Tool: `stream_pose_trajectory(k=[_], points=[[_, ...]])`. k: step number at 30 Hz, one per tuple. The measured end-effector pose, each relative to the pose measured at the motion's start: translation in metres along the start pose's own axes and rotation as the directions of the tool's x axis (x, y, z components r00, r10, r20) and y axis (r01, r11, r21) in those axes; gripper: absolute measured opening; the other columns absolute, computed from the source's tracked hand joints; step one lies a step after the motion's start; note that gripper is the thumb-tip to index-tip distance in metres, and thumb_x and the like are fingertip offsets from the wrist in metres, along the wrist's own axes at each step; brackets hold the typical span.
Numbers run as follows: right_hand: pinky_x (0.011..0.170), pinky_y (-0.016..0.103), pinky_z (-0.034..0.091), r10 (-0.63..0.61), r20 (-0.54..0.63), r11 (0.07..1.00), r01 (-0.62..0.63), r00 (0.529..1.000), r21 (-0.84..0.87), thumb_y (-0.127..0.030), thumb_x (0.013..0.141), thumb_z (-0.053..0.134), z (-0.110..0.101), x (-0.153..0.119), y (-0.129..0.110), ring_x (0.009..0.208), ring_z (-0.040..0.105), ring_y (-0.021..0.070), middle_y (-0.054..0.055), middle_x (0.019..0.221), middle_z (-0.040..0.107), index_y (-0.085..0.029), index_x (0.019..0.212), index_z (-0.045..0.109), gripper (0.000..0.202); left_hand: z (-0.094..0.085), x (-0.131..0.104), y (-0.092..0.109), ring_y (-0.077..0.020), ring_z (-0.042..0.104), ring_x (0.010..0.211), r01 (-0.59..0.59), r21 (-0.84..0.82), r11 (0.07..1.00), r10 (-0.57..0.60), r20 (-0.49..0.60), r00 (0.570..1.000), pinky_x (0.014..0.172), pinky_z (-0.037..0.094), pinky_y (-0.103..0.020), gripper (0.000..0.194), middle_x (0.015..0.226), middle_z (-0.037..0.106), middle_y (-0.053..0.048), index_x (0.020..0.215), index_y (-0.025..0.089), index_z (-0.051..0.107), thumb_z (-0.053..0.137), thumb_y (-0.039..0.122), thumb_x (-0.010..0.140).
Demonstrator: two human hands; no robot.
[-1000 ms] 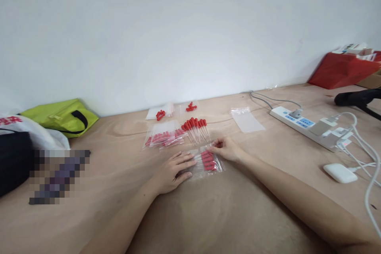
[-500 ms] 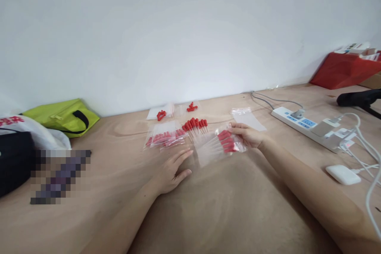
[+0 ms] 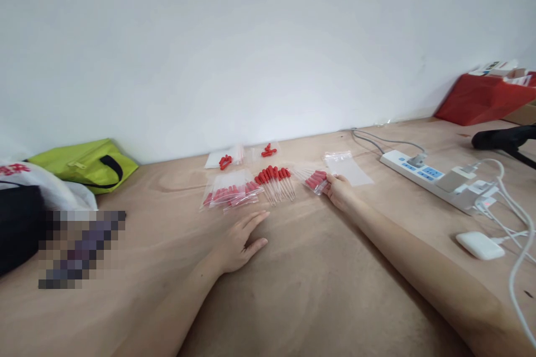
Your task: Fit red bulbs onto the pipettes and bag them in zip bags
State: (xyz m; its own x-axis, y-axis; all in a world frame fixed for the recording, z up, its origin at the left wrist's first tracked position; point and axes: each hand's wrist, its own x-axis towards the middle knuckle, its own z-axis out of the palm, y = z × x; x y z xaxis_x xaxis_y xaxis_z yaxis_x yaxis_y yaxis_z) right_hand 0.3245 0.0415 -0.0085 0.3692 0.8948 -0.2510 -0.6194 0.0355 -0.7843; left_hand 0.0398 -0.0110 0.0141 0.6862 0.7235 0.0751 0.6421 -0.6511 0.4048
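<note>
My right hand point(image 3: 340, 192) pinches the edge of a clear plastic bag point(image 3: 315, 179) that holds several red-handled pieces with thin pale shafts. Just left of that bag, loose red-handled sticks point(image 3: 274, 178) lie fanned out, their thin shafts pointing toward me. My left hand point(image 3: 243, 241) rests on the table with its fingers apart, holding nothing. Beyond its fingertips sits a stack of filled clear bags point(image 3: 230, 192) with red handles inside. A flat, pale plastic bag point(image 3: 349, 168) lies to the right, behind my right hand.
Small red pieces lie on bags point(image 3: 226, 162) and on another clear bag point(image 3: 269, 150) near the wall. A power strip point(image 3: 431, 178) with cables and a white charger point(image 3: 480, 245) is at right. A yellow-green bag point(image 3: 84, 164) and a red bag point(image 3: 481, 97) flank the table.
My right hand has carried the filled bag away from me and lowered it to the right of the loose sticks, which now show fully. The left hand has stayed put.
</note>
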Motion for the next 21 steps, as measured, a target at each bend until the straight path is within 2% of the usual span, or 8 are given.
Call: stream_pose_trajectory(k=[5, 8, 10, 13, 17, 19, 20, 21], points=[[0.068, 0.03, 0.055, -0.075, -0.076, 0.989, 0.084, 0.994, 0.119, -0.006, 0.082, 0.038, 0.001, -0.001, 0.001, 0.067, 0.064, 0.0141, 0.004, 0.064, 0.062, -0.012, 0.08, 0.054, 0.017, -0.002, 0.0, 0.003, -0.0211, 0.038, 0.122, 0.016, -0.003, 1.0, -0.016, 0.012, 1.0, 0.101, 0.033, -0.04, 0.049, 0.133, 0.04, -0.006, 0.131, 0.023, 0.031, 0.041, 0.036, 0.086], [0.067, 0.028, 0.055, -0.085, -0.067, 0.99, 0.092, 0.994, 0.111, -0.009, 0.082, 0.039, 0.002, 0.0, 0.003, 0.068, 0.064, 0.0123, 0.003, 0.067, 0.062, -0.014, 0.078, 0.052, 0.015, -0.001, 0.0, 0.002, -0.0211, 0.038, 0.122, 0.019, -0.011, 1.0, -0.019, 0.01, 1.0, 0.101, 0.034, -0.039, 0.048, 0.133, 0.041, -0.006, 0.131, 0.024, 0.031, 0.042, 0.036, 0.085], [0.066, 0.026, 0.054, -0.069, -0.041, 0.997, 0.07, 0.997, 0.022, -0.008, 0.081, 0.042, 0.003, 0.001, 0.005, 0.067, 0.063, 0.011, 0.002, 0.068, 0.062, -0.015, 0.076, 0.051, 0.013, -0.001, 0.001, 0.002, -0.0209, 0.038, 0.121, 0.014, -0.017, 1.0, -0.014, 0.005, 1.0, 0.101, 0.034, -0.039, 0.048, 0.133, 0.041, -0.005, 0.131, 0.024, 0.031, 0.042, 0.036, 0.085], [0.065, 0.023, 0.053, -0.032, -0.014, 0.972, 0.028, 0.999, -0.235, -0.008, 0.077, 0.048, 0.004, 0.001, 0.008, 0.064, 0.062, 0.0097, 0.001, 0.068, 0.062, -0.016, 0.073, 0.05, 0.009, 0.0, 0.001, 0.001, -0.0206, 0.038, 0.122, 0.0, -0.02, 1.0, 0.0, 0.003, 1.0, 0.101, 0.033, -0.039, 0.048, 0.133, 0.041, -0.006, 0.13, 0.024, 0.032, 0.042, 0.035, 0.085], [0.059, 0.028, 0.052, 0.011, -0.022, 0.903, -0.019, 1.0, -0.429, -0.014, 0.065, 0.064, -0.004, -0.001, -0.004, 0.061, 0.06, 0.0152, 0.002, 0.062, 0.059, -0.017, 0.073, 0.05, 0.017, 0.0, 0.001, 0.002, -0.021, 0.038, 0.121, 0.001, -0.025, 1.0, -0.001, 0.006, 1.0, 0.101, 0.033, -0.039, 0.046, 0.132, 0.041, -0.006, 0.129, 0.024, 0.034, 0.043, 0.034, 0.085], [0.061, 0.033, 0.05, -0.047, -0.034, 0.788, 0.016, 0.998, -0.616, -0.019, 0.059, 0.07, -0.011, -0.001, -0.018, 0.067, 0.06, 0.0202, 0.005, 0.065, 0.059, -0.017, 0.079, 0.052, 0.027, -0.001, 0.001, 0.003, -0.0213, 0.039, 0.121, 0.001, -0.029, 1.0, -0.001, 0.004, 1.0, 0.1, 0.034, -0.04, 0.045, 0.132, 0.041, -0.006, 0.128, 0.024, 0.035, 0.043, 0.034, 0.085], [0.065, 0.034, 0.048, -0.149, -0.016, 0.606, 0.078, 0.989, -0.792, -0.024, 0.06, 0.07, -0.015, -0.001, -0.026, 0.074, 0.059, 0.0222, 0.007, 0.07, 0.06, -0.017, 0.081, 0.053, 0.028, -0.001, 0.001, 0.003, -0.0211, 0.039, 0.12, -0.001, -0.029, 1.0, 0.002, 0.006, 1.0, 0.1, 0.034, -0.039, 0.045, 0.132, 0.041, -0.006, 0.128, 0.024, 0.035, 0.043, 0.034, 0.085], [0.071, 0.036, 0.046, -0.258, 0.03, 0.367, 0.127, 0.966, -0.922, -0.029, 0.062, 0.067, -0.018, -0.001, -0.032, 0.082, 0.058, 0.0247, 0.01, 0.077, 0.06, -0.016, 0.082, 0.054, 0.027, -0.001, 0.001, 0.003, -0.0209, 0.039, 0.12, -0.003, -0.029, 1.0, 0.004, 0.007, 1.0, 0.1, 0.034, -0.039, 0.044, 0.133, 0.041, -0.006, 0.128, 0.024, 0.036, 0.043, 0.034, 0.085]])
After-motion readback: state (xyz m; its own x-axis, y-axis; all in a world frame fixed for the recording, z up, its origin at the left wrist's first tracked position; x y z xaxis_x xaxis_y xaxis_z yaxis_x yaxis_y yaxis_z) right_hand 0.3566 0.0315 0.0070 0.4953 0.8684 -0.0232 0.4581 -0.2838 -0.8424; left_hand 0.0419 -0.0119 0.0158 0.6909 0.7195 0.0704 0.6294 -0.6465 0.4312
